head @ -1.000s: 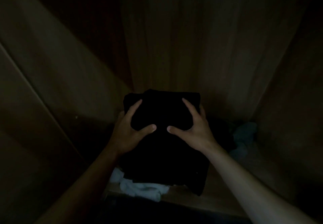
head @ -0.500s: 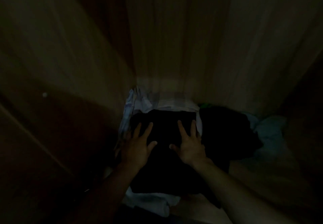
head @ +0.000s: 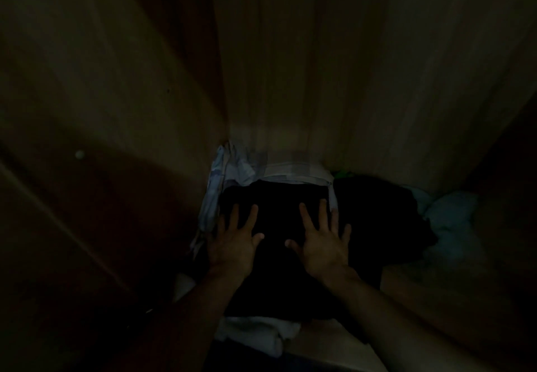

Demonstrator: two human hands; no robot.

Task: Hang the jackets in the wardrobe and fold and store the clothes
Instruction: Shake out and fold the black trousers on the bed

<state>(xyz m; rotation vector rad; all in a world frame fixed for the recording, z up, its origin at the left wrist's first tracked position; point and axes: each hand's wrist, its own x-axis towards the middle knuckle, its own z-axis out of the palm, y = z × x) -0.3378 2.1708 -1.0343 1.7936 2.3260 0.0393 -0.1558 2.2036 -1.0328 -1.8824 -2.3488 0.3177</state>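
Both hands have gone from gripping the raised black garment (head: pixel 279 209) to pressing it flat on the pile. Left hand (head: pixel 235 243) and right hand (head: pixel 322 243) lie apart, fingers straight and spread. White clothes (head: pixel 255 334) stick out beneath; a dark heap (head: pixel 383 211) and pale blue cloth (head: pixel 450 214) lie to the right. Wardrobe walls (head: pixel 319 81) close in behind and left; bare shelf (head: pixel 421 290) shows right.

No legible text, labels or nos. anywhere; pic too dark.
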